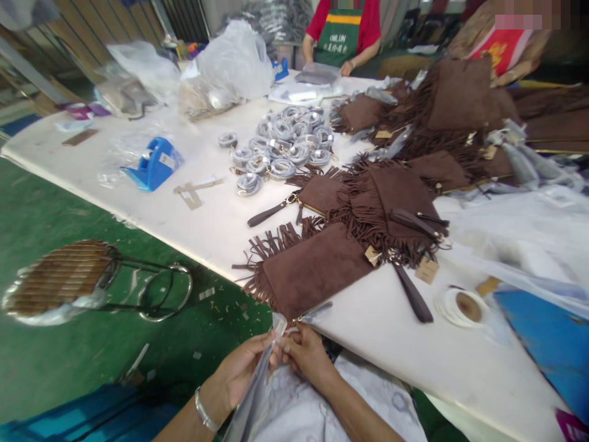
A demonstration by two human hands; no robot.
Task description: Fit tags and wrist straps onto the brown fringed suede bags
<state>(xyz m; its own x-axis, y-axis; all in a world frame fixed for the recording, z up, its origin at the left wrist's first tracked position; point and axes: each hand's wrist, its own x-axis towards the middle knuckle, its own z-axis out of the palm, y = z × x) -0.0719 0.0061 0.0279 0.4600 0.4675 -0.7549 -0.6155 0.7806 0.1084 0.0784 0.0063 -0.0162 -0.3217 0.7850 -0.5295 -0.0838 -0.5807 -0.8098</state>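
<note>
My left hand [242, 371], with a bangle at the wrist, is closed on a long grey strip in clear plastic [254, 393] that hangs down across my lap. My right hand [307, 355] is closed in a pinch at the strip's upper end, beside a small whitish piece. Whether the right fingers grip the strip or that piece is hard to make out. Just beyond both hands, at the table edge, lies a dark brown fringed suede pouch [317, 267] with its zipper end toward me. A paper tag [372, 255] rests on its far right corner.
More fringed pouches [400, 196] are heaped on the white table [197, 227], near several coiled grey straps [283, 144]. A blue tape dispenser [156, 164] stands left, a tape roll [464, 307] right. A stool [64, 279] stands at left. Two people work across the table.
</note>
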